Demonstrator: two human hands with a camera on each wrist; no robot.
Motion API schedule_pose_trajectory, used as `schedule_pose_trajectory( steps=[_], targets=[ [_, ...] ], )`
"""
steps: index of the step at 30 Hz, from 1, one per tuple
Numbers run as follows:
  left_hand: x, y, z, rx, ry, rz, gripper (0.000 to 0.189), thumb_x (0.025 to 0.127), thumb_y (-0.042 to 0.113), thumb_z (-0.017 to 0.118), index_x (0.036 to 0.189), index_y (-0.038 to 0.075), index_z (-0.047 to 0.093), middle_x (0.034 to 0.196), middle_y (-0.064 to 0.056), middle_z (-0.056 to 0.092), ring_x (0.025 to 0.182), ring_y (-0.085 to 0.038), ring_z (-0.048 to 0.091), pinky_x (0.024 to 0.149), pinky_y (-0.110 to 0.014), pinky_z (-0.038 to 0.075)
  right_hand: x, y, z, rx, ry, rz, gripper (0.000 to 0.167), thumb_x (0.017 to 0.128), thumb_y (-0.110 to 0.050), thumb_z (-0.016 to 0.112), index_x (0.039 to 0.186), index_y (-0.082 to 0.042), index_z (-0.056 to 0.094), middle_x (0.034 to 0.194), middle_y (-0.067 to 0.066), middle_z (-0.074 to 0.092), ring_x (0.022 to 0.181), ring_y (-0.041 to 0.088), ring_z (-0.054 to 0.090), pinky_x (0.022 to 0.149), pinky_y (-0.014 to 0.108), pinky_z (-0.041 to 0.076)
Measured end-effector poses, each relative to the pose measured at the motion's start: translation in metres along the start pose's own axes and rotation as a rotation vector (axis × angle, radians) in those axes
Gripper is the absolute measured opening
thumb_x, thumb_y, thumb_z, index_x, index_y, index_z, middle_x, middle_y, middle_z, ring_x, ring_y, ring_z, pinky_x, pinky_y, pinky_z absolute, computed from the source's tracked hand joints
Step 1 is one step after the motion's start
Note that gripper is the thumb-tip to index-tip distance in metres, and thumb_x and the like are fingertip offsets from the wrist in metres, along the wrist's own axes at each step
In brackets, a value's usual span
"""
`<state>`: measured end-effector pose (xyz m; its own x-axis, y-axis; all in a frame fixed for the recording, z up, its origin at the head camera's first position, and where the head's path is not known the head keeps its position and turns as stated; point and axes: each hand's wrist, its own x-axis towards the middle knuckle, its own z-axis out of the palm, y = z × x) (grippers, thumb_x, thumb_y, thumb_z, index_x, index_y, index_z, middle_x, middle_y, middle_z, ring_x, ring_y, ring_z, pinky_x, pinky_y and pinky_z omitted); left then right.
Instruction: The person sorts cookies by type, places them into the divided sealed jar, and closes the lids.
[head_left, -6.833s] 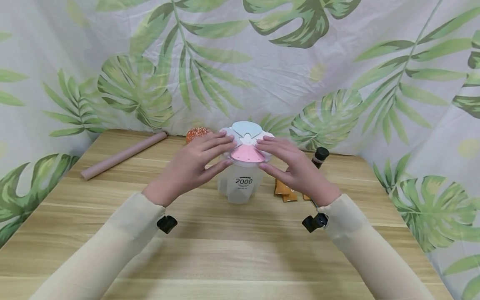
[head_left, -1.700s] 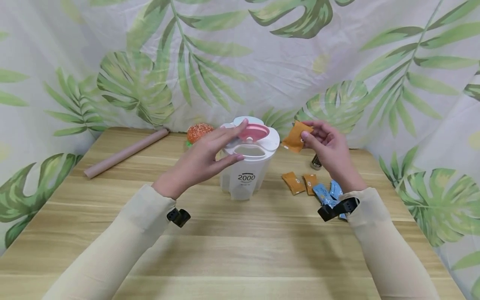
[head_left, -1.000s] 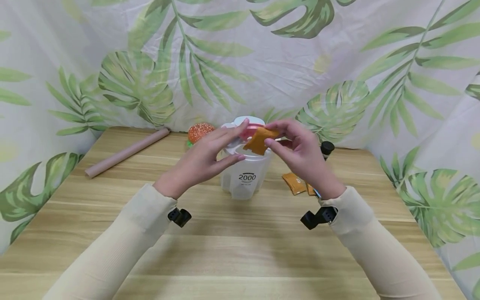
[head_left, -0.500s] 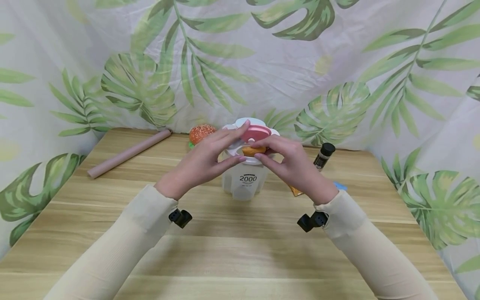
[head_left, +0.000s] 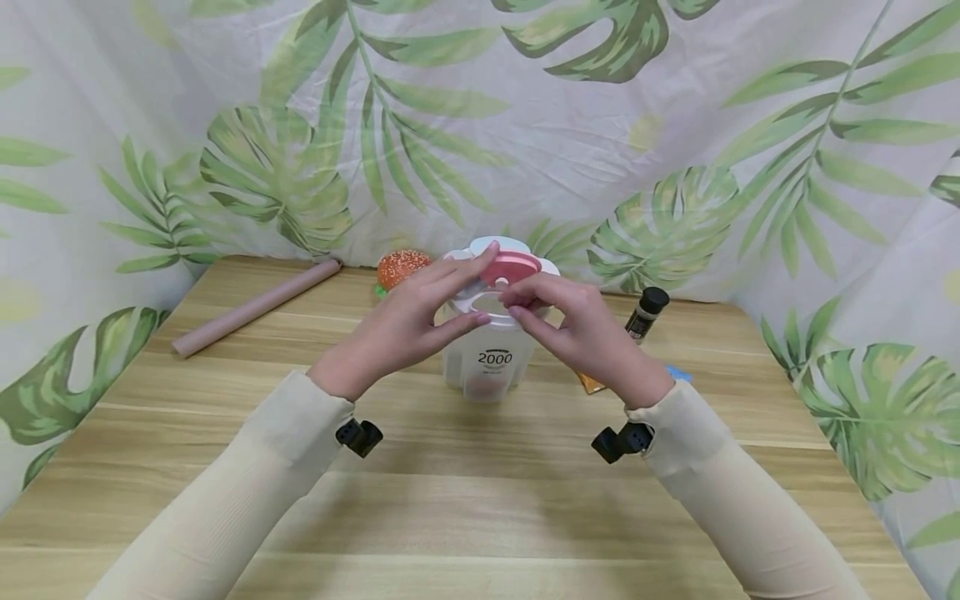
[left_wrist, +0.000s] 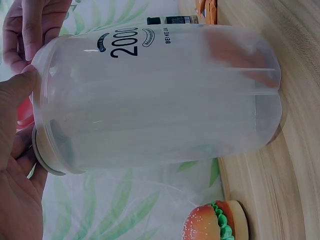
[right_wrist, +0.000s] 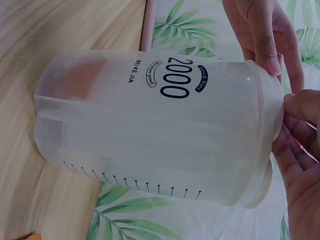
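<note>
A translucent plastic storage container (head_left: 489, 382) marked 2000 stands upright on the table, its pink lid flap (head_left: 513, 265) raised above an opening. My left hand (head_left: 401, 325) holds the rim from the left, thumb at the front and fingers across the lid, as the left wrist view shows. My right hand (head_left: 581, 325) is at the opening's right edge, fingers loosely bent with nothing seen between them. Through the wall, low inside, shows a blurred orange-brown packet (right_wrist: 75, 80). Partly behind my right hand lie an orange packet (head_left: 591, 383) and a blue packet (head_left: 679, 373).
A toy hamburger (head_left: 402, 268) sits behind my left hand. At the left lies a long pinkish roll (head_left: 255, 308). A small black-capped bottle (head_left: 647, 312) stands to the right. Leaf-printed cloth (head_left: 420, 125) hangs behind the table (head_left: 480, 508).
My right hand brought an orange packet from the right to the opening and let it go inside. The pink flap, earlier down, is now up. My left hand has stayed on the lid recently.
</note>
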<state>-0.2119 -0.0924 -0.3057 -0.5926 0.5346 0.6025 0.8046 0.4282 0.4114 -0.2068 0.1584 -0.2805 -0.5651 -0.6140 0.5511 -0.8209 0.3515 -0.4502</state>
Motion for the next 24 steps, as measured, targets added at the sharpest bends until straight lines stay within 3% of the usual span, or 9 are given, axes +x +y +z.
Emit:
schedule_pose_trajectory(
  steps=[12, 18, 24],
  targets=[
    [0.000, 0.000, 0.001, -0.002, 0.004, 0.008, 0.078, 0.097, 0.019, 0.077, 0.163, 0.013, 0.037, 0.140, -0.010, 0.066, 0.134, -0.025, 0.060, 0.116, -0.046, 0.049, -0.003, 0.001, -0.004, 0.020, 0.021, 0.008, 0.015, 0.097, 0.001, 0.071, 0.111, 0.001, 0.075, 0.107, 0.012, 0.078, 0.095, 0.018, 0.073, 0.087, 0.029, 0.064],
    [0.002, 0.000, 0.000, 0.006, -0.004, 0.005, 0.077, 0.097, 0.019, 0.077, 0.163, 0.012, 0.038, 0.141, -0.012, 0.066, 0.135, -0.026, 0.060, 0.117, -0.046, 0.048, -0.007, 0.006, -0.014, 0.073, 0.192, 0.007, 0.011, 0.096, 0.007, 0.067, 0.105, 0.005, 0.074, 0.101, 0.016, 0.077, 0.094, 0.011, 0.072, 0.087, 0.022, 0.062],
    [0.002, -0.001, -0.001, 0.015, -0.010, -0.017, 0.078, 0.096, 0.019, 0.077, 0.163, 0.012, 0.038, 0.140, -0.012, 0.067, 0.135, -0.027, 0.060, 0.119, -0.047, 0.047, -0.015, 0.025, -0.021, 0.228, 0.386, 0.141, 0.017, 0.104, 0.004, 0.055, 0.099, 0.014, 0.068, 0.093, 0.016, 0.073, 0.083, 0.007, 0.070, 0.077, 0.020, 0.061]
  ],
)
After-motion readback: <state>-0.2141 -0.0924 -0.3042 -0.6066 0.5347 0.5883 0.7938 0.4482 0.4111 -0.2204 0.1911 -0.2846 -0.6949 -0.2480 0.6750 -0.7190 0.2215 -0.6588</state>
